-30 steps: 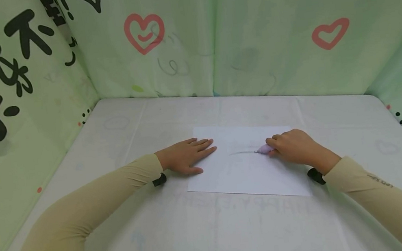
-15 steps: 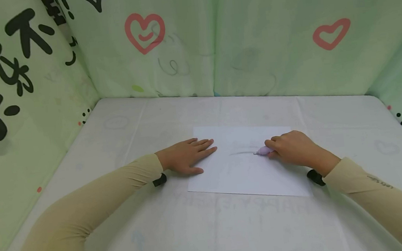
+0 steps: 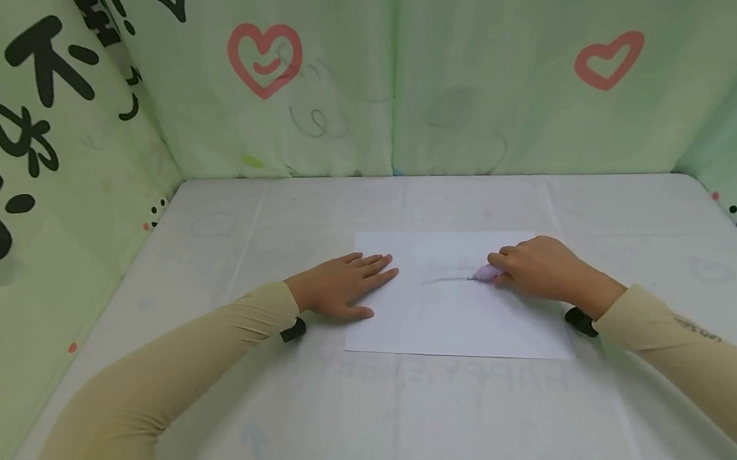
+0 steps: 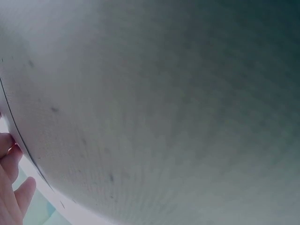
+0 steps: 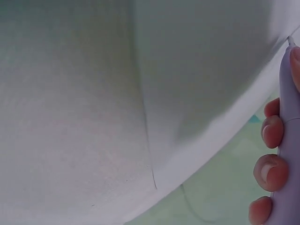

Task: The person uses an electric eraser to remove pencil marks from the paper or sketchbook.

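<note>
A sheet of white paper (image 3: 446, 327) lies on the table. My left hand (image 3: 334, 287) rests flat across its left edge, fingers spread. The left wrist view catches only some of its fingers (image 4: 11, 164) at the lower left. My right hand (image 3: 541, 268) grips a thick lavender pen-shaped tool (image 3: 489, 272) over the paper's right half. In the right wrist view, fingers (image 5: 272, 171) curl round the tool's body (image 5: 290, 140), and its thin tip sits right at the paper. The tip meets the right end of a faint dark line (image 3: 444, 279) drawn across the sheet.
A white cloth (image 3: 295, 432) with faint prints covers the table. Pale green curtains (image 3: 492, 59) with red hearts and black characters hang behind and at both sides. A black wrist camera (image 3: 580, 321) sits under the right wrist, another (image 3: 294, 330) under the left.
The lavender tool's tip has shifted slightly left, then back right along the line, with the right hand. The left hand and the paper have stayed put.
</note>
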Motion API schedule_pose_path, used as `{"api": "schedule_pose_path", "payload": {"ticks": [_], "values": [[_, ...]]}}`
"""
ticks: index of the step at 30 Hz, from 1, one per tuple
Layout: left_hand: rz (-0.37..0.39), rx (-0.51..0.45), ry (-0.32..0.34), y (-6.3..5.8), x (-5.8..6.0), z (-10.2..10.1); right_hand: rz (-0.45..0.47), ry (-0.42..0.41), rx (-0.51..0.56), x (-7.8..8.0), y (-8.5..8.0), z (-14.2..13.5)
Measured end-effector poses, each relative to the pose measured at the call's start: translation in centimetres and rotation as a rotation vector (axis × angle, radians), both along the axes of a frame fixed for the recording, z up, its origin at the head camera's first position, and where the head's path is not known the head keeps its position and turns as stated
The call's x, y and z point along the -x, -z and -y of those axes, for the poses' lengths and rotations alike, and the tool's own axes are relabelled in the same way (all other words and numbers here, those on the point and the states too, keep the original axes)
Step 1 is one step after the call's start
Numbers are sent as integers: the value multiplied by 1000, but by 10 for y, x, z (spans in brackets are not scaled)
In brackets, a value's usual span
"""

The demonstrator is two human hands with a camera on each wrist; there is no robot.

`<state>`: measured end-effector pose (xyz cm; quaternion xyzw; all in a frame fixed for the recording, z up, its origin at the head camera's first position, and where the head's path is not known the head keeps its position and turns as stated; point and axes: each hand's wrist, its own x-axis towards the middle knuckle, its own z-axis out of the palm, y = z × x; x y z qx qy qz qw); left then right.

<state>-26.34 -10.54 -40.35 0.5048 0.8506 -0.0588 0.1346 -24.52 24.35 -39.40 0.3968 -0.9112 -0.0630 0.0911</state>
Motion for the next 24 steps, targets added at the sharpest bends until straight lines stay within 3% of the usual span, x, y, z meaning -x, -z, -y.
{"api": "schedule_pose_path", "payload": {"ticks": [5,12,20,24], "values": [[-3,1,-3,1,1,0,-7,-1,2,1,-1,-1],[-4,-4,4,3,1,0,-105,-63,0,4,-2,-3],[-8,-9,13,3,1,0,-173,-56,-49,-2,-8,-7],[-6,-2,8,2,0,0,-213,-71,-17,-4,-9,-7]]}}
